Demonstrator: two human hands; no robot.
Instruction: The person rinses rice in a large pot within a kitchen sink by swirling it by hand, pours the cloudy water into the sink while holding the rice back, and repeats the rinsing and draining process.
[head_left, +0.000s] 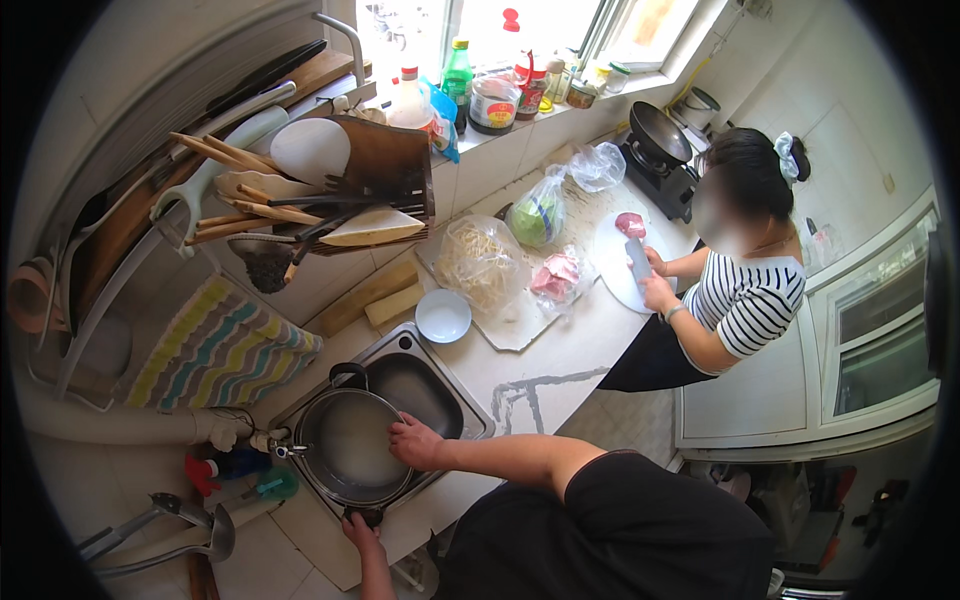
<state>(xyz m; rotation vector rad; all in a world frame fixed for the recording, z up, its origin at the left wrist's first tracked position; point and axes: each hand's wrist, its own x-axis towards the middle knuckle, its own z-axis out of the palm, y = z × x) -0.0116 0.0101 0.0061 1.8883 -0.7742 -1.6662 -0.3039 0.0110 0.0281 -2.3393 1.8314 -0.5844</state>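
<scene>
A large dark metal pot (349, 469) sits tilted over a stainless steel sink (469, 424), with cloudy liquid in its bottom. My left hand (364, 529) grips the black side handle at the pot's near end. On the opposite side handle (349, 373) there is no hand. My right hand (416, 442) is closed over the pot's right rim, its fingers curled to the inner side. A small faucet (289, 450) stands at the pot's left edge. Part of the sink basin is hidden beneath the pot.
A co-worker (750, 292) holds a cleaver (638, 261) over a white round cutting board (611, 259) with meat (630, 224). A white bowl (443, 316), bagged noodles (480, 259) and bagged cabbage (536, 217) stand on the counter. A utensil rack (390, 165) overhangs the wall.
</scene>
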